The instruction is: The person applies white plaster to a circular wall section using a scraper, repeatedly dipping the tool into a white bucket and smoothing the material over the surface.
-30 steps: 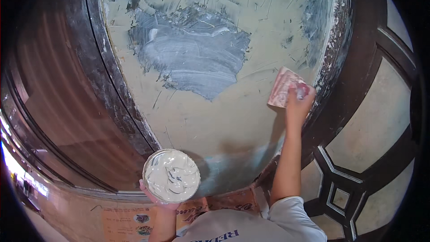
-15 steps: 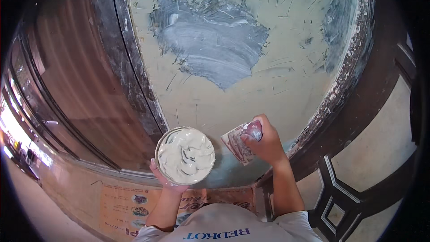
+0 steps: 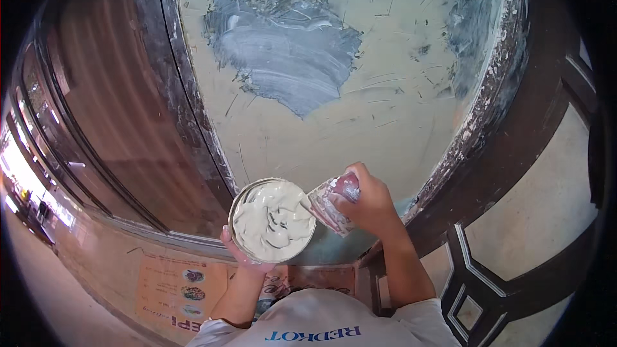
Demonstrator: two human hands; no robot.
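Note:
My left hand (image 3: 245,250) grips a round tub (image 3: 273,218) filled with creamy off-white paste from underneath at its left side. My right hand (image 3: 369,202) is closed on a wide scraper (image 3: 326,207) with a reddish, smeared grip and paste-streaked blade. The blade's left edge is at the right rim of the tub; whether it touches the paste is hard to tell. Behind both hands is a pale, scratched wall panel (image 3: 385,128) with a large blue-grey smeared patch (image 3: 283,58).
A brown panelled surface (image 3: 106,122) lies left, along a worn dark frame (image 3: 186,83). A dark door with cream insets (image 3: 527,212) stands right. A printed orange sheet (image 3: 160,289) lies on the floor (image 3: 90,295) behind my arms. Bright daylight shows at far left.
My right hand has brought the scraper down and left from the wall's right side to the tub's rim. The tub has moved slightly up and right in the picture.

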